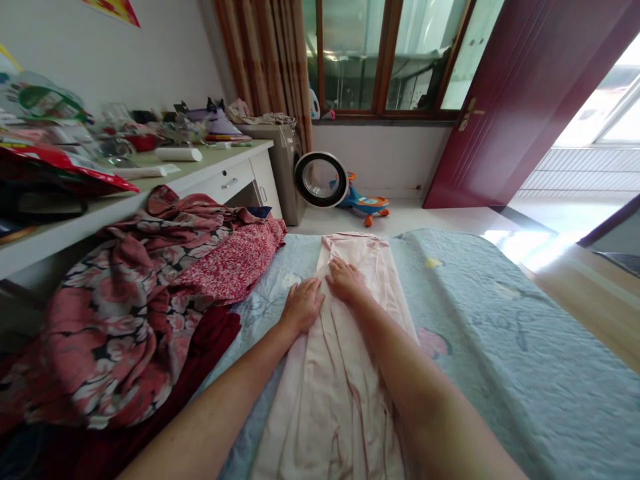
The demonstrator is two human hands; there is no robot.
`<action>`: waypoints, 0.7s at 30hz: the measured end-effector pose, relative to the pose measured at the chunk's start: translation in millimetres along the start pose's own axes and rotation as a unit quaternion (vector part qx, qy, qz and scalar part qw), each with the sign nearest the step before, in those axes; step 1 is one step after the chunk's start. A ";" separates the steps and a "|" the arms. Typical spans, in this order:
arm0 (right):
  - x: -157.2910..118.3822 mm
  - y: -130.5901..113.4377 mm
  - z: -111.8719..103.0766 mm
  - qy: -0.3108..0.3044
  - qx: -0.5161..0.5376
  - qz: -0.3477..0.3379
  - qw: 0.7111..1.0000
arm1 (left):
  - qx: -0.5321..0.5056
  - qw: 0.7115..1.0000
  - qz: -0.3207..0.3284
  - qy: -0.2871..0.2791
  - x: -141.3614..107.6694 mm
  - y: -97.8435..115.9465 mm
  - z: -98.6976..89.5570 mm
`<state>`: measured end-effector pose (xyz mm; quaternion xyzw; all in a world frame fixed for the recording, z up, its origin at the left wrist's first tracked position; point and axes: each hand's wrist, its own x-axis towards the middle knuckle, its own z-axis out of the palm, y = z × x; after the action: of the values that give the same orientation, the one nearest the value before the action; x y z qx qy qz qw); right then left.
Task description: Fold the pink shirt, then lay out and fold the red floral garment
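A pale pink garment, long like a pair of trousers [345, 393], lies lengthwise on a light blue bedspread [475, 373], with creases running along it. Its far end, with a seam like a waistband, reaches the bed's far edge. My right hand [345, 279] rests flat on the upper part of the cloth, fingers stretched out. At the garment's left edge my left hand [303, 305] lies palm down, fingers extended. Neither hand grips anything. The near end of the garment runs out of the picture.
Left on the bed is a heap of clothes, with a floral garment [125, 307] and a dark red cloth [210, 340]. A cluttered white desk [240, 167] stands beyond it. A washing machine [285, 153] has its round door [321, 179] swung out, near a blue-orange toy [367, 200].
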<state>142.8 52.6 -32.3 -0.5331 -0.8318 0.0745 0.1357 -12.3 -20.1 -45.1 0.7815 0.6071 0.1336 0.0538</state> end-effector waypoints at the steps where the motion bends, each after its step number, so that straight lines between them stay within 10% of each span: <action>1: -1.0 0.2 1.3 0.009 0.001 0.002 1.000 | -0.005 1.000 -0.002 0.009 10.5 -2.5 -0.8; 13: -4.4 3.4 -0.9 0.022 0.049 -0.001 0.999 | -0.093 0.993 -0.066 -0.023 163.3 -9.2 2.7; 21: -4.1 5.5 -1.9 0.034 0.057 0.001 0.998 | -0.125 0.980 -0.157 0.005 206.2 -9.9 8.9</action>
<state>149.8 51.1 -32.6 -0.5273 -0.8206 0.1038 0.1946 27.7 181.7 -26.5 0.6631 0.7008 0.2020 0.1688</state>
